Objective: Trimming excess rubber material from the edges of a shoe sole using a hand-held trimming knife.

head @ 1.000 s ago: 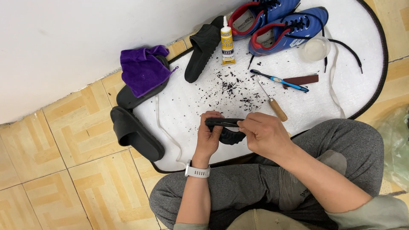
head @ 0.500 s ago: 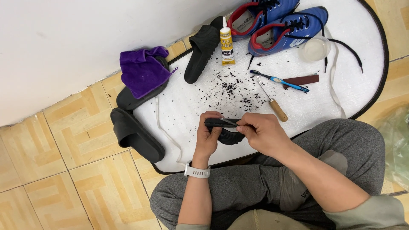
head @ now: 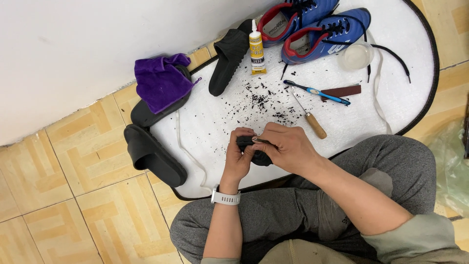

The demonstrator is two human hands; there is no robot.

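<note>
My left hand [head: 240, 157] and my right hand [head: 288, 146] are both closed on a small black piece [head: 260, 157], probably a shoe insole or rubber part, held just above the near edge of a white mat [head: 215, 127]. The right fingers pinch its top edge; a thin tool may be in them, too small to tell. Black scraps [head: 266, 100] are scattered on the mat just beyond my hands. A white watch [head: 225, 198] is on my left wrist.
On the mat lie a wooden-handled awl [head: 309, 117], a blue toothbrush [head: 317, 92], a brown strip [head: 344, 91], a glue bottle [head: 256, 48], a black insole [head: 228, 56], two blue shoes [head: 325, 29], a clear cup [head: 357, 55]. Purple cloth [head: 160, 80] and black slippers [head: 154, 155] lie left.
My hands have closed a little tighter over the black piece and shifted slightly; nothing else has moved.
</note>
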